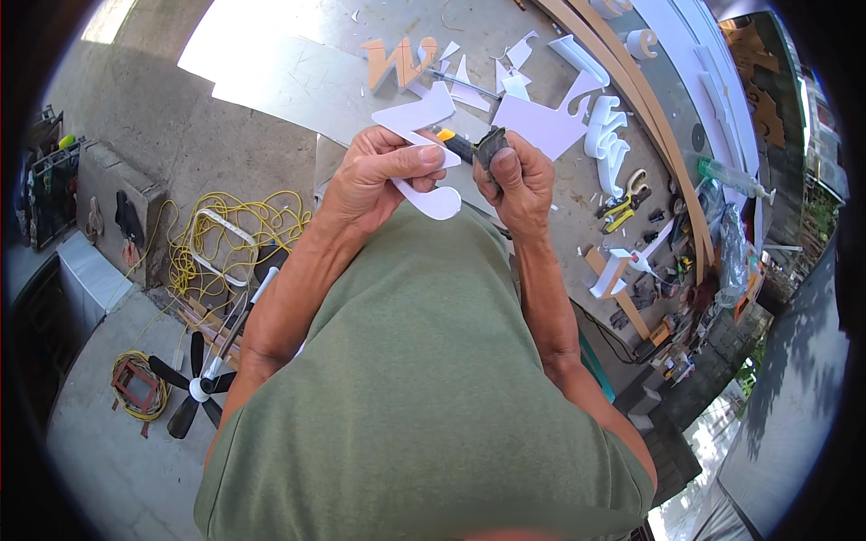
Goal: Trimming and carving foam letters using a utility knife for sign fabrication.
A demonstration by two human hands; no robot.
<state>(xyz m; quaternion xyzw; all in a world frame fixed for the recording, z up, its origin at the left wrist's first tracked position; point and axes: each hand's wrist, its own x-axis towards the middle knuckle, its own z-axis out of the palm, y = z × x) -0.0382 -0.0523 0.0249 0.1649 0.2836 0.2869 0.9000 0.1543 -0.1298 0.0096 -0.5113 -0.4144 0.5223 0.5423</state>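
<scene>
A white cut-out shape (424, 113) with curved ends, thin like plastic sheet, is pinched in my left hand (379, 176), thumb on top. Its lower end (437, 203) curls below my fingers. Close by on the right, my right hand (519, 180) is closed on a dark, worn, folded piece (490, 146) that looks like sandpaper. The two hands are apart, held up over the table's near edge. Between them shows a yellow and black tool (454, 142), partly hidden; I cannot tell whether it lies on the table or touches the dark piece.
Tan letter shapes (397, 63), white scraps (519, 50) and a larger white sheet (541, 124) lie on the table. To the right are a white raised letter (604, 144), scissors (637, 191) and long tan strips (649, 108). Yellow cord (216, 234) and a fan (198, 388) are at left.
</scene>
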